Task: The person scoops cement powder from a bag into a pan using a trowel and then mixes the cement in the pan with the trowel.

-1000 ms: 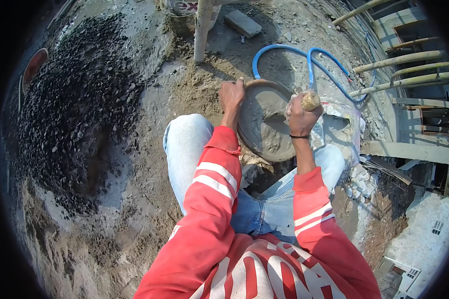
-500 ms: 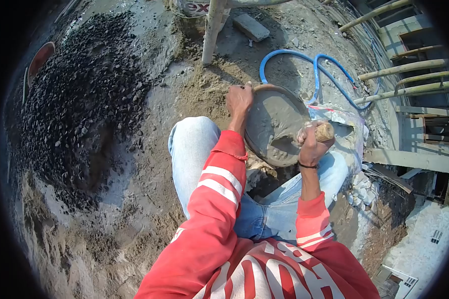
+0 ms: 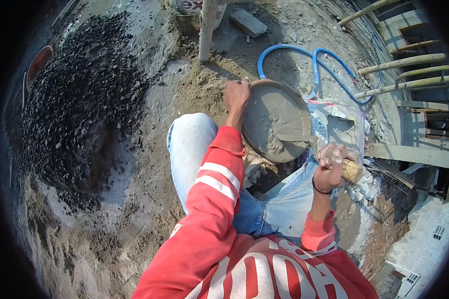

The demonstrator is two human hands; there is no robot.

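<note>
A round, shallow pan (image 3: 279, 83) of wet grey mortar (image 3: 270, 110) sits in front of my knees. My left hand (image 3: 236, 95) is closed on the pan's upper left rim. Off the pan's lower right side, my right hand (image 3: 330, 167) grips a trowel by its thick wooden handle (image 3: 353, 171). The mortar-coated trowel blade (image 3: 293, 138) reaches back over the pan's right part, close to the mortar; whether it touches is unclear.
Beside the pan lies a mortar-smeared bag (image 3: 336, 115). Dark gravel (image 3: 80, 109) is heaped on the left. Ahead are a blue hose (image 3: 316, 70), an upright pole (image 3: 205, 37), a concrete block (image 3: 248, 23) and a bucket (image 3: 187, 7). Bamboo poles (image 3: 404, 64) stretch along the right.
My right hand has moved right and down, drawing the trowel out towards the pan's right edge. The left hand keeps its hold on the rim.
</note>
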